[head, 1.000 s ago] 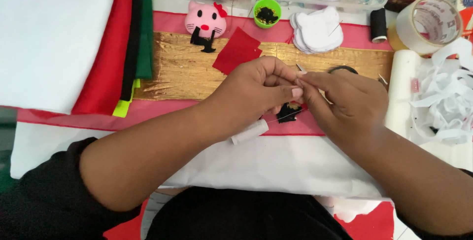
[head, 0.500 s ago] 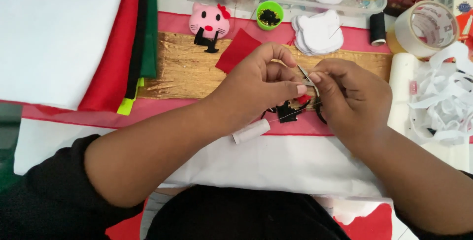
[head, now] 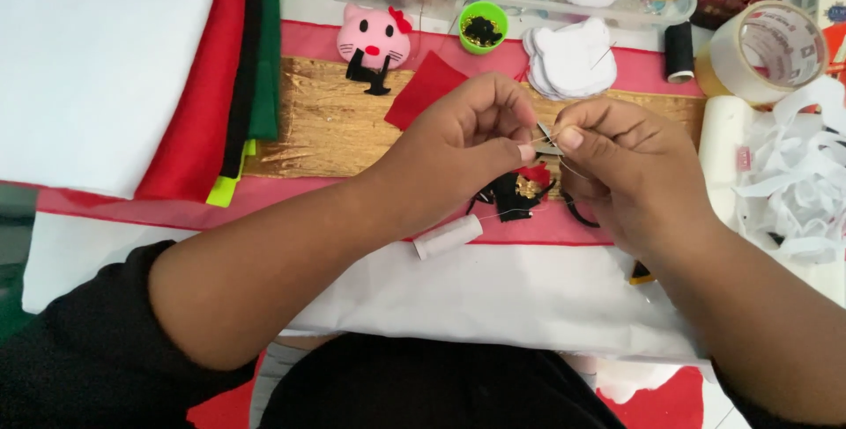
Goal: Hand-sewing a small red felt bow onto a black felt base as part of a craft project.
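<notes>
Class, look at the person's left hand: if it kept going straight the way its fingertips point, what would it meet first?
The left hand points rightward at the right hand; their fingertips nearly touch around a small needle-like piece, so it would probably meet that first.

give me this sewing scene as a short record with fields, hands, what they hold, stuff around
left hand: fingertips pinched shut on a thin thread
right hand: pinched shut on a small needle, meeting the left at the fingertips
below the hands: black felt piece with red and gold bits; white thread spool lying on the white cloth
behind: pink cat face, red felt scrap, green cup of beads, stack of white cat shapes, black spool
left side: felt sheets, white, red, black, green
right side: tape roll, white scraps
</notes>
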